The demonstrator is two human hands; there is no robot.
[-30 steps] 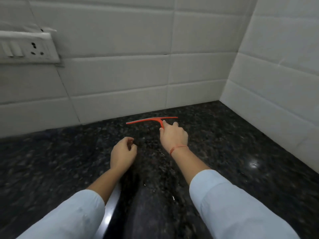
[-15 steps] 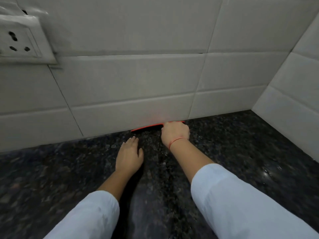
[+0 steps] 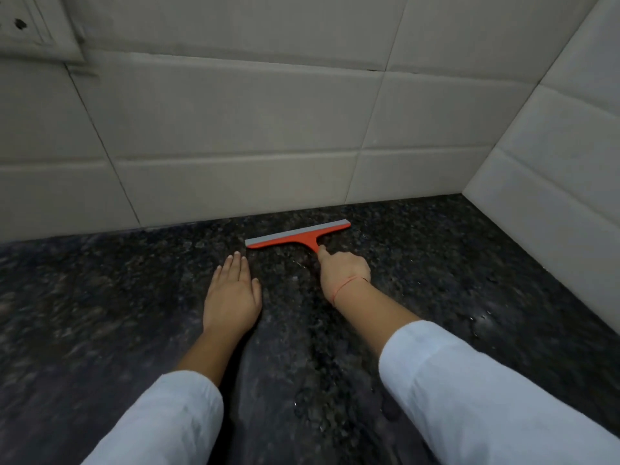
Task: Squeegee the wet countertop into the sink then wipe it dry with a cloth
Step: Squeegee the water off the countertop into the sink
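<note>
An orange squeegee (image 3: 298,235) with a grey rubber blade rests blade-down on the dark speckled granite countertop (image 3: 453,263), a short way out from the tiled back wall. My right hand (image 3: 342,273) grips its handle, index finger stretched along the stem; a red thread circles the wrist. To the left of the squeegee, my left hand (image 3: 233,293) lies flat, palm down, fingers together on the counter. Water beads and wet streaks glisten on the stone around my right forearm. No sink or cloth is in view.
White tiled back wall (image 3: 235,129) runs along the counter's far edge, and a tiled side wall (image 3: 553,162) closes the right side, forming a corner. An electrical socket plate (image 3: 23,28) sits on the wall at upper left.
The squeegee has come back toward me from the foot of the wall, so its grey blade shows. My left hand has flattened on the counter. The view has tilted down.
</note>
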